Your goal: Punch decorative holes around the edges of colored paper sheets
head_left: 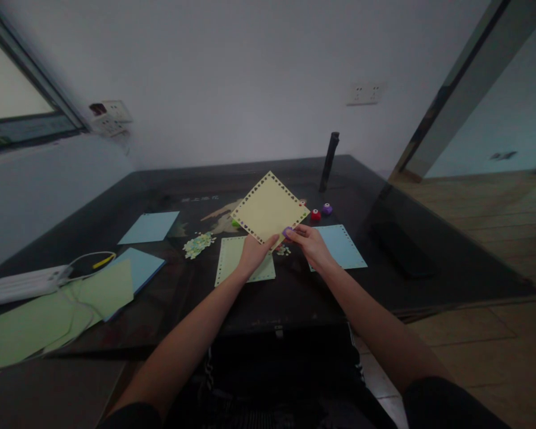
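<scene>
While our left hand (254,253) pinches the pale yellow sheet (270,205) near its 6 o'clock corner, thumb on top, our right hand (310,241) grips a small purple punch (287,232) at the sheet's edge around 5 o'clock. We take the sheet as clock centre: held up above the dark table (196,310), tilted as a diamond, small dark holes lining its upper edges and the lower-left one; holes near the fingers, cannot tell. At 7 o'clock, partly behind our left hand, we have a pale green sheet (227,262), also holed along its margins. At 8 o'clock, a loose pile of paper bits (199,244); farther out that way, overlapping green papers (71,310) and a white power strip (22,287). Near 9 o'clock, a plain blue sheet (150,227) lies flat. At 3 o'clock we log a red punch (315,215) and, just beside it, a second purple one (326,208). At 4 o'clock, a holed light-blue sheet (346,250), partly covered by our right hand. At 2 o'clock, a black stick-like object (329,162) stands upright, leaning slightly; between 1 and 2, wall sockets (364,93).
</scene>
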`<state>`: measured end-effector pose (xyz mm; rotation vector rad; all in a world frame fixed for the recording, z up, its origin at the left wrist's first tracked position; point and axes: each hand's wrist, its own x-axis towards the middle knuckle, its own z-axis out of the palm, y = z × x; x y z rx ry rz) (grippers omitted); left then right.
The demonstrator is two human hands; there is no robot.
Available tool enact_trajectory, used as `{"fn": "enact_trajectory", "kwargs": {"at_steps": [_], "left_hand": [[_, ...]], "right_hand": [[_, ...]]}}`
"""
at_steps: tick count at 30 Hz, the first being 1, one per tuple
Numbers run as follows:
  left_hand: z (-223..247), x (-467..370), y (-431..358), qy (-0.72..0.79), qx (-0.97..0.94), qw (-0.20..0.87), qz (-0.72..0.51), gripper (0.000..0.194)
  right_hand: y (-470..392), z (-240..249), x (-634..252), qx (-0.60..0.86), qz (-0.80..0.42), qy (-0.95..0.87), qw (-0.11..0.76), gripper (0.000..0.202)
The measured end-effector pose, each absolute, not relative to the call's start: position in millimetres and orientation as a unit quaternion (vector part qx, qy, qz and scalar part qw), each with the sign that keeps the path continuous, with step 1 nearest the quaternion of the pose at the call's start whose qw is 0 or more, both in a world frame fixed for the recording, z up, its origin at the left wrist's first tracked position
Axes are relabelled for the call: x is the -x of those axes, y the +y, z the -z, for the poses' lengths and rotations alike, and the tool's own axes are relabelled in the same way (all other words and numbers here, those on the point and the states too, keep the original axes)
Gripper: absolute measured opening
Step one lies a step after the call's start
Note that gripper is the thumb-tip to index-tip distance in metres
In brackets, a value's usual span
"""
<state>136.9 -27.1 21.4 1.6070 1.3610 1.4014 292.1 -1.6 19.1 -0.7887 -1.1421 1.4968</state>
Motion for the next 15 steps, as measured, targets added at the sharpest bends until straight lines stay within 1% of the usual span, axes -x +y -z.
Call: {"fn": "enact_trajectory", "kwargs": {"at_steps": [7, 15], "left_hand": [[-21, -134, -26, 0.500, -0.615, 0.278, -0.543, 0.028], [-18, -134, -22, 0.507, -0.600, 0.270, -0.557, 0.035]], "right_hand": [[-6, -26, -289, 0.344, -0.630, -0.455, 0.526, 0.030], [-9, -31, -291, 0.353, -0.630, -0.499, 0.478, 0.027]]}}
